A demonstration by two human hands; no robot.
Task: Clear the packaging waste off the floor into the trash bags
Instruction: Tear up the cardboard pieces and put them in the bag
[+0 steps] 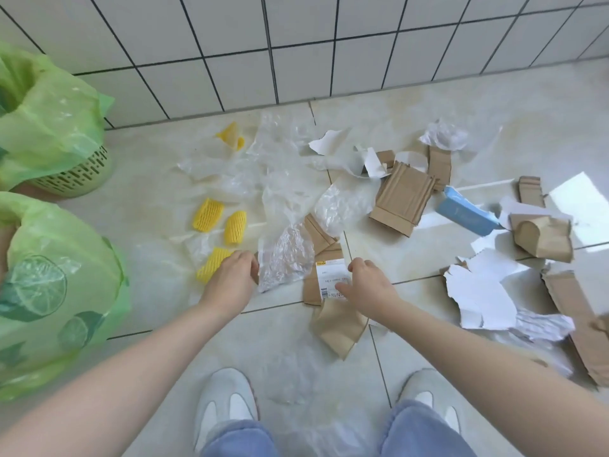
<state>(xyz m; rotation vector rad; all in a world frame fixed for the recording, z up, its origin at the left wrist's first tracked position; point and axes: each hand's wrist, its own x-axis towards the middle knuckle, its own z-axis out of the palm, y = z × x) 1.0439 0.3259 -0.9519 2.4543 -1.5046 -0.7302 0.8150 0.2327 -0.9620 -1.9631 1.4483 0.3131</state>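
A person stands over a pale tiled floor (428, 103) strewn with packaging waste, both bare arms reaching down. The landmark is a piece of brown cardboard with a white shipping label (324, 278) lying just in front of the person's shoes. The left hand (232, 275) is to the left of that cardboard, its fingers curled at the edge of a crinkled clear plastic bag (285, 255) that lies against the cardboard's left side; whether the fingers actually pinch the plastic cannot be told. The right hand (365, 286) lies over the cardboard's right edge, fingers bent and loosely spread, thumb on the label, gripping nothing that can be seen. Under the left hand, further left of the cardboard, sits a yellow foam net (211, 268), with two more yellow foam nets (208, 214) beyond it and a fourth yellow piece (232, 135) near the tiled wall (296, 34). Thin clear plastic film (280, 143) spreads across the floor beyond the cardboard. To the right of the cardboard lie a ribbed cardboard sheet (402, 201), a light blue box (468, 217), a folded brown paper bag (543, 237) and torn white paper (481, 291). Far left of the cardboard stand two bins lined with green trash bags (49, 285), the farther one (46, 123) against the wall, both open at the top. All the waste visible is on the floor.
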